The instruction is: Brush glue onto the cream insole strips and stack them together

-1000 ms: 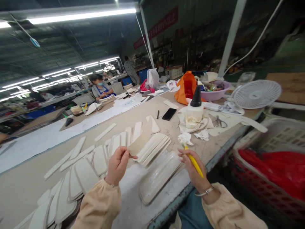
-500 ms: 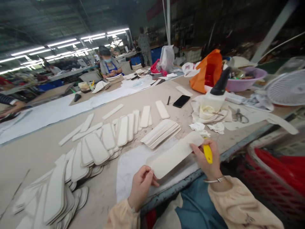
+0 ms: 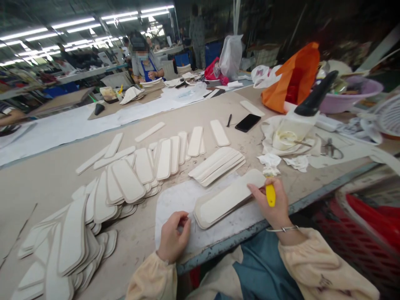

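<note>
Fluorescent tubes (image 3: 73, 23) blaze across the workshop, and a co-worker (image 3: 146, 68) in a blue apron sits beyond the long worktable (image 3: 200, 114). Down at the near edge, the right hand (image 3: 275, 202) is doing double duty: thumb and fingers pinch one end of a cream upper panel (image 3: 233, 196), with a yellow-handled tool (image 3: 270, 195) gripped in the same fist. Just beside the panel's other end, the left hand (image 3: 175, 235) curls loosely, apparently with nothing in it, and touches no panel.

So where do things stand? That upper panel lies over another pale piece, whose rim peeks out along the left end, all of it above a white sheet (image 3: 175, 200). Laid over, then, but the right end looks lifted, so I'd call this pair not fully settled. Right behind waits a fanned stack (image 3: 217, 166) of similar pieces, and to the left sprawls a big spread of rounded panels (image 3: 128, 181); which of those are finished, nobody could say from here.

Now the murky bits: fingers cover the tool's working end, the lower piece is mostly buried, the scissors (image 3: 331, 150) are blurred, and the fan (image 3: 392, 110) is cut off at the right.
</note>
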`<state>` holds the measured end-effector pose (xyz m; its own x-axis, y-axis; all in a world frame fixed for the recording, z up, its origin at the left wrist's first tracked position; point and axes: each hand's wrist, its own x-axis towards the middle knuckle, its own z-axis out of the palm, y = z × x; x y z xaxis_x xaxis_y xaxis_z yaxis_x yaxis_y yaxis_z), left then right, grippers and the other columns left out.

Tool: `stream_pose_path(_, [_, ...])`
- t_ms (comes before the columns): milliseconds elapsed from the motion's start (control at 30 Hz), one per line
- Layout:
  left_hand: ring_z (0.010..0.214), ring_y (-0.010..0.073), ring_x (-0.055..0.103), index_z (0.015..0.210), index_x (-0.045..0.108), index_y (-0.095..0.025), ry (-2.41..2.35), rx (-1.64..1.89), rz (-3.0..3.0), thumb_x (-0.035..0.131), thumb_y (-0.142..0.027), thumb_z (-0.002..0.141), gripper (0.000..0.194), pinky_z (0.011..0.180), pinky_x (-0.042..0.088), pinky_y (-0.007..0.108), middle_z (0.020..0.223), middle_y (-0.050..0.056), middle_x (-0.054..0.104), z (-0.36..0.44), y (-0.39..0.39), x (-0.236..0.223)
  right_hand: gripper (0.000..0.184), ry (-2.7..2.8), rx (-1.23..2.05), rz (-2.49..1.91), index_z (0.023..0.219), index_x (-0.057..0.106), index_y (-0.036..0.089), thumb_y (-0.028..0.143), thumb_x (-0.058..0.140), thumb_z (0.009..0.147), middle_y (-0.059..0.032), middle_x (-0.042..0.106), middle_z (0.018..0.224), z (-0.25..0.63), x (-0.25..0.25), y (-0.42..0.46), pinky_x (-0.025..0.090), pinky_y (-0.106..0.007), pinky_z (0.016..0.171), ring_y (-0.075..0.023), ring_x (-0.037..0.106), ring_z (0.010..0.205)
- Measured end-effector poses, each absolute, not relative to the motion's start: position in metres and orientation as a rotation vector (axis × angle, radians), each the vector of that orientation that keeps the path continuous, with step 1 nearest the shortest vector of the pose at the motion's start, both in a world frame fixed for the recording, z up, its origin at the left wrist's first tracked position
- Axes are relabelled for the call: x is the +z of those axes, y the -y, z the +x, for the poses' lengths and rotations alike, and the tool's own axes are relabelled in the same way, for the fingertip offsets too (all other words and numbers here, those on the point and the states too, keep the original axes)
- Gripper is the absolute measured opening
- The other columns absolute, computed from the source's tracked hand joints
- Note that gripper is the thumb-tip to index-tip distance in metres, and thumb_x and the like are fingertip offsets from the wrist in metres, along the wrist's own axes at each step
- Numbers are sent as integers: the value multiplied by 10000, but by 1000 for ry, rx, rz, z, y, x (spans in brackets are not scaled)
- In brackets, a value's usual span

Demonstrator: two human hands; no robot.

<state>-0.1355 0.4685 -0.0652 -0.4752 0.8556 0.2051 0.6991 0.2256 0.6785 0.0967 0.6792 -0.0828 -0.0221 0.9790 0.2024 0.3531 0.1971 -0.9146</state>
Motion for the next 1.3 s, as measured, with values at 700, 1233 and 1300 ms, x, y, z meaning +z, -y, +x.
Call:
stream_pose_path(700, [883, 164, 583, 1181, 609, -217, -1999, 1021, 2052, 502, -77, 855, 370, 754, 515, 281, 979, 86, 599, -133, -466, -77, 406, 1710, 682, -1373, 893, 457, 213, 476, 707, 710, 32, 576, 638, 89, -74, -668, 449, -298, 583, -183, 598, 575])
stream_pose_path(1233, [859, 171, 569, 1185, 613, -198, -1991, 823, 2357, 476, -85, 874, 358, 729, 502, 279, 959, 83, 598, -139, -472, -78, 328, 1681, 755, -1337, 911, 436, 229, 418, 662, 767, -4, 639, 781, 99, -76, -689, 494, -304, 629, -184, 643, 653])
stream_pose_path(1300, [864, 171, 569, 1194, 609, -201, -1985, 824, 2384, 482, -106, 882, 349, 733, 505, 274, 969, 83, 595, -140, -472, -81, 280, 1748, 740, -1363, 907, 444, 236, 390, 644, 785, 1, 647, 775, 99, -76, -691, 488, -305, 629, -190, 646, 661])
